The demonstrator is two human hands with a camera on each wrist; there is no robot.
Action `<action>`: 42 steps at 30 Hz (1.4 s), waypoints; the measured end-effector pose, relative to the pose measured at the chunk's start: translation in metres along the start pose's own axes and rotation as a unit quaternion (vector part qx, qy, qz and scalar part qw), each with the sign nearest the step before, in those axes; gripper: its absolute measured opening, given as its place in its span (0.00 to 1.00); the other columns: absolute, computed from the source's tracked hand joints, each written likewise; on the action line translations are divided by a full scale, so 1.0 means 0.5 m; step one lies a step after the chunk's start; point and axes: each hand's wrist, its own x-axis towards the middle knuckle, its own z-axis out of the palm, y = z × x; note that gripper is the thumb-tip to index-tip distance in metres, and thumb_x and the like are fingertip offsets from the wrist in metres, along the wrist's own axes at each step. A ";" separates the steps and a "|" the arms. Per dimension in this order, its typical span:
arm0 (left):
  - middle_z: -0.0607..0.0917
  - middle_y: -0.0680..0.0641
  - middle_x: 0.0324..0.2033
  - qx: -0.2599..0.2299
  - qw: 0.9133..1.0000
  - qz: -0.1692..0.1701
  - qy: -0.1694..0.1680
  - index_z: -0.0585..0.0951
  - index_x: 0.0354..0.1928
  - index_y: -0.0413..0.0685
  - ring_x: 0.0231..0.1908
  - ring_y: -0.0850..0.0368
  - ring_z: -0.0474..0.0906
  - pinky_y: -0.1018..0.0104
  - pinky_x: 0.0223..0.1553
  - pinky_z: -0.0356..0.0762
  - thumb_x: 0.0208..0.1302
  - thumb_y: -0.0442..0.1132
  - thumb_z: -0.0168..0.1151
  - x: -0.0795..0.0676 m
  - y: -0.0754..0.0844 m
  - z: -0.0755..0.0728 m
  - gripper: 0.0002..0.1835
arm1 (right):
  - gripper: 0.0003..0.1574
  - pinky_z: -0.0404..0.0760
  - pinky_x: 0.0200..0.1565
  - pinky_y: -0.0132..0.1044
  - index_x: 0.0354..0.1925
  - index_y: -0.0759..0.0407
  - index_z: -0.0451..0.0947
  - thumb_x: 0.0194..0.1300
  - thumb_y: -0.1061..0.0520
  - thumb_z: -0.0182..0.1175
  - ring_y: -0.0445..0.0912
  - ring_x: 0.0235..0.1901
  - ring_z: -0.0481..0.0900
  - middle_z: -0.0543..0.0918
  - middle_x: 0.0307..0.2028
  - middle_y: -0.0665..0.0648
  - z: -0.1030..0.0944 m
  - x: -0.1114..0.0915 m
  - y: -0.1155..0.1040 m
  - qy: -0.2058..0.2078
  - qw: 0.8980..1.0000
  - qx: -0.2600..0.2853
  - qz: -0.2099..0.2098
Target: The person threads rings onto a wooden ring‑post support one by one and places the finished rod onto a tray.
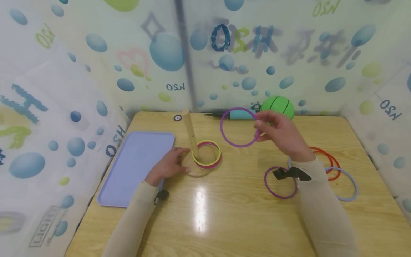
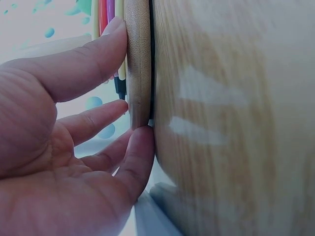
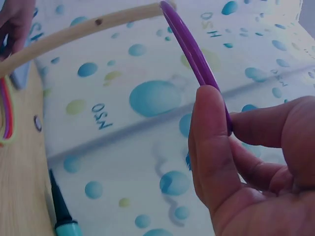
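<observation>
My right hand (image 1: pixel 282 135) pinches a purple ring (image 1: pixel 240 146) between thumb and fingers, raised above the table to the right of a wooden peg (image 1: pixel 190 134). In the right wrist view, the purple ring (image 3: pixel 189 46) appears edge-on, its far end overlapping the tip of the peg (image 3: pixel 74 34). My left hand (image 1: pixel 170 164) holds the left edge of the peg's round wooden base (image 1: pixel 200 175), thumb and fingertips against its rim (image 2: pixel 139 64). Around the foot of the peg lie several stacked rings (image 1: pixel 220 154), a yellow one on top.
A lavender tray (image 1: pixel 138 160) lies at the left. To the right are another purple ring (image 1: pixel 282 197), red rings (image 1: pixel 339 173) and a light blue ring (image 1: pixel 356 189), partly behind the right arm. A green ball (image 1: pixel 277 106) and a teal pump (image 1: pixel 242 114) sit at the back edge.
</observation>
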 end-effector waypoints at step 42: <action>0.77 0.29 0.62 -0.005 1.000 0.023 0.017 0.73 0.72 0.33 0.59 0.36 0.75 0.39 0.64 0.76 0.56 0.39 0.82 0.000 0.002 0.001 0.44 | 0.09 0.92 0.41 0.39 0.52 0.60 0.83 0.77 0.65 0.61 0.44 0.35 0.88 0.87 0.36 0.55 0.235 0.128 -0.036 -0.031 0.944 0.329 0.016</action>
